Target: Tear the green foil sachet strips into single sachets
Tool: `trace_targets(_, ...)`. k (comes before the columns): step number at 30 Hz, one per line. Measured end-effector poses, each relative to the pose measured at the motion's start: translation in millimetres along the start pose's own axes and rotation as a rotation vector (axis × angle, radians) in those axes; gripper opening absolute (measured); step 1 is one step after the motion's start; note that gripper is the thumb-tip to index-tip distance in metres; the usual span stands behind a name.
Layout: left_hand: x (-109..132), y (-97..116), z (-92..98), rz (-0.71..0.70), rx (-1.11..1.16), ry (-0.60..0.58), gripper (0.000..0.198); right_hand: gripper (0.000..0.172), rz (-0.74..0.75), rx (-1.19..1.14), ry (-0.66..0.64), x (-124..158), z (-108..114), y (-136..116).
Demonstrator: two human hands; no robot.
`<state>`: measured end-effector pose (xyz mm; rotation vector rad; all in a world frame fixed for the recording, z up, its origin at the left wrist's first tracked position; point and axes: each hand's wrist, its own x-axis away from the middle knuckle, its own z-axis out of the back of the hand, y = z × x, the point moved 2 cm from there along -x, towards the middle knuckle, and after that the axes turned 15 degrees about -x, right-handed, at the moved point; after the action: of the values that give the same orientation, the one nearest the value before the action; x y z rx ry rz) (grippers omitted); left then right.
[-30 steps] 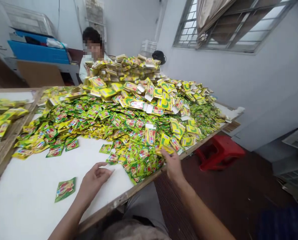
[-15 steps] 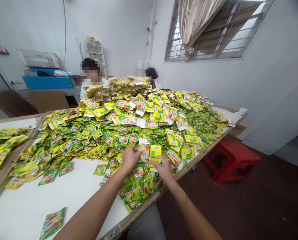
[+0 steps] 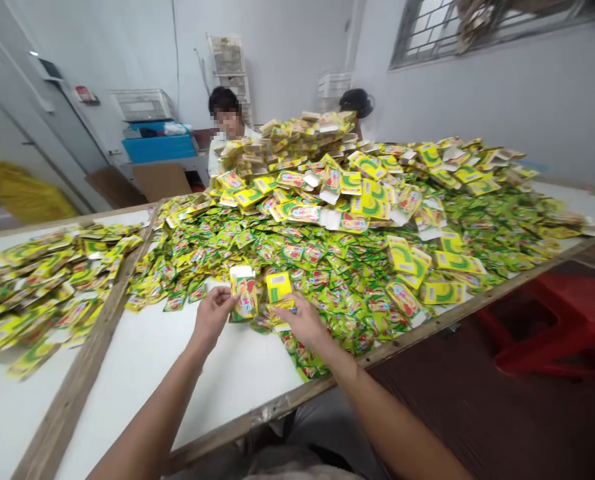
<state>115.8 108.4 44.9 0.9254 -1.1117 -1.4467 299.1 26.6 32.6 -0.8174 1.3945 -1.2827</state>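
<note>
Between the thumb and fingers of my left hand (image 3: pixel 214 316) is a small printed carton (image 3: pixel 244 293), its white flap standing up at the top. My right hand (image 3: pixel 304 321) grips a yellow carton (image 3: pixel 278 288) with a green band, held just right of the first one. Something yellow shows under the right thumb, too small to make out. Both cartons are above the table's white top (image 3: pixel 172 353), at the near edge of a wide heap of green sachets (image 3: pixel 337 300).
Flat and open yellow cartons (image 3: pixel 372 193) lie piled on the sachets. Left of a wooden divider (image 3: pixel 97 333) lie more cartons (image 3: pixel 42 280). A person (image 3: pixel 227 127) sits across the table; another head (image 3: pixel 356 103) shows behind the pile. A red stool (image 3: pixel 552 327) stands at right.
My view has turned left and down. Both hands, each still holding a carton, have moved left off the sachet heap to above the white tabletop's edge.
</note>
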Motion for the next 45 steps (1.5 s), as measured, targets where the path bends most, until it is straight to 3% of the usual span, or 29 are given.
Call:
trace_targets(3,18,-28,34.7,0.105,-0.03,0.03,0.043,0.016,-0.047,0.077,-0.121,-4,-41,16)
trace_targets(5,30,-40,49.3,0.105,-0.022,0.067,0.041,0.016,-0.043,0.137,-0.107,-5,-55,23)
trace_targets(8,46,-47,63.4,0.066,0.006,0.103,0.037,0.022,0.036,0.182,0.027,-7,-60,21)
trace_targets(10,57,-49,68.1,0.047,-0.002,0.075,0.036,0.027,0.044,0.093,0.067,-7,-57,12)
trace_targets(14,76,-52,65.1,0.025,-0.041,-0.044,0.034,0.035,-0.153,-0.265,-0.061,-4,-63,-1)
trace_targets(16,83,-53,61.1,0.032,-0.015,-0.063,0.036,0.035,-0.175,-0.316,-0.116,-2,-69,-3)
trace_targets(21,93,-55,61.9,0.069,0.02,0.013,0.039,0.029,-0.217,-0.141,-0.334,2,-80,0)
trace_targets(26,97,-55,67.9,0.044,0.021,-0.075,0.035,0.026,-0.285,0.027,-0.506,3,-80,-4)
trace_targets(39,100,-61,68.7,0.301,0.29,-0.25,0.039,0.024,-0.079,0.0,-0.28,22,-99,-11)
trace_targets(45,102,-62,66.3,0.349,0.387,-0.141,0.036,0.026,-0.104,0.081,-0.284,32,-97,-12)
